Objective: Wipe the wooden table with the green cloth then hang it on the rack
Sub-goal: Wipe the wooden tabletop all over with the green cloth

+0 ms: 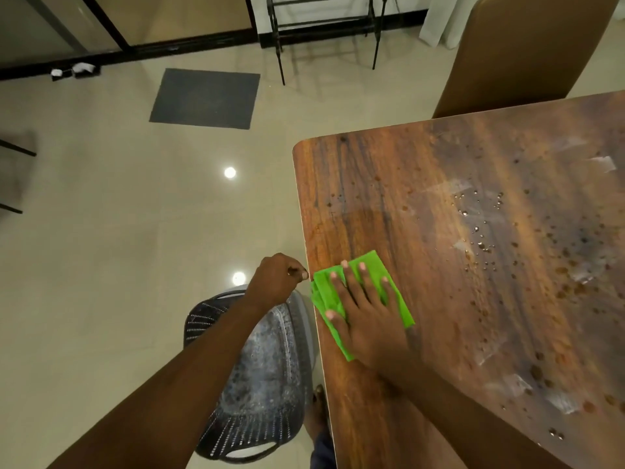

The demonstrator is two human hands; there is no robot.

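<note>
Head view only. Green cloth (362, 299) folded, lying flat at near-left edge of wooden table (456, 265), partly overhanging the rim. Right hand (363, 311) spread flat on top, fingers splayed, pressing not gripping. Left hand (277, 279) loosely curled just off the table edge, fingertips near cloth corner, holding nothing as far as visible. Perforated bin (257, 374) on floor below, beside the edge.

Risks, judged: cloth slipping off the edge into bin, since only pressed down, not pinched; crumbs swept past the bin onto the floor if stroke angle off; wet droplets (480, 228) smearing rather than lifting; far stains missed, most of the right side unwiped.

Counts: one cloth, one table, one bin, two hands, one dark floor mat (204, 98), one brown chair back (527, 49), one black metal rack (324, 25) well apart by the far wall. Spots and droplets: many, uncountable.
</note>
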